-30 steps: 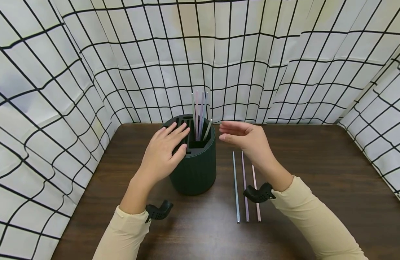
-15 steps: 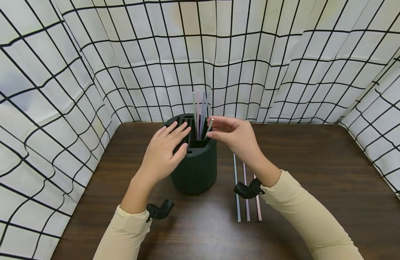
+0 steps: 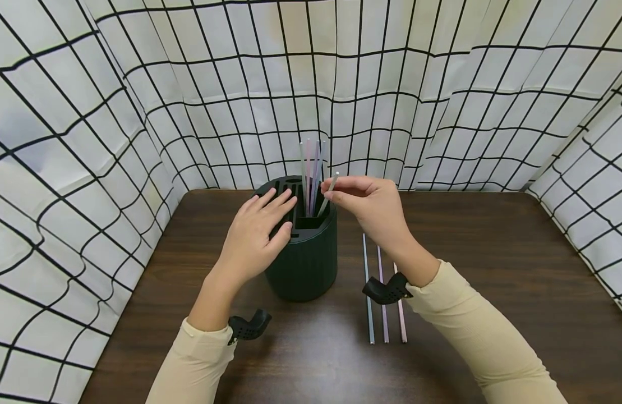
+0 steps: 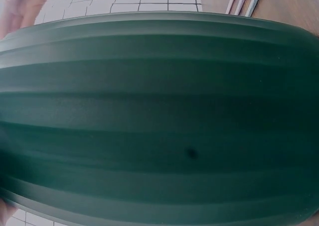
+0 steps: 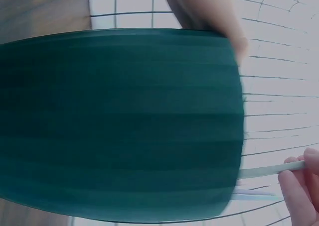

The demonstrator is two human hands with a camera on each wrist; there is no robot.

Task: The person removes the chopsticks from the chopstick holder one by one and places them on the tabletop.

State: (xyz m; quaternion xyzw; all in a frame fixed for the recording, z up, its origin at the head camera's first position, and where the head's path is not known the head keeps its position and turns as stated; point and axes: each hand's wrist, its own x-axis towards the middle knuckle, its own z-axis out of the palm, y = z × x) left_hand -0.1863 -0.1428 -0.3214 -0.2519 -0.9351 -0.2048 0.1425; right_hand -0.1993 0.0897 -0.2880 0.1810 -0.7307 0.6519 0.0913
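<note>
A dark green ribbed utensil holder with a slotted black top stands upright on the table. My left hand rests over the left side of its top, fingers spread and nearly straight. At the right rim, my right hand pinches a pale green chopstick near its upper end between thumb and fingers; its lower end is hidden in the holder's open compartment. Several pastel chopsticks stand higher in that same compartment. The holder's wall fills most of both wrist views.
Three chopsticks, blue, purple and pink, lie side by side on the brown table right of the holder, partly beneath my right wrist. A white cloth with black grid lines encloses the table's back and sides.
My right hand has moved left to the holder and taken hold of the pale green chopstick, which now stands a little higher. My left hand has stayed on the holder's top.
</note>
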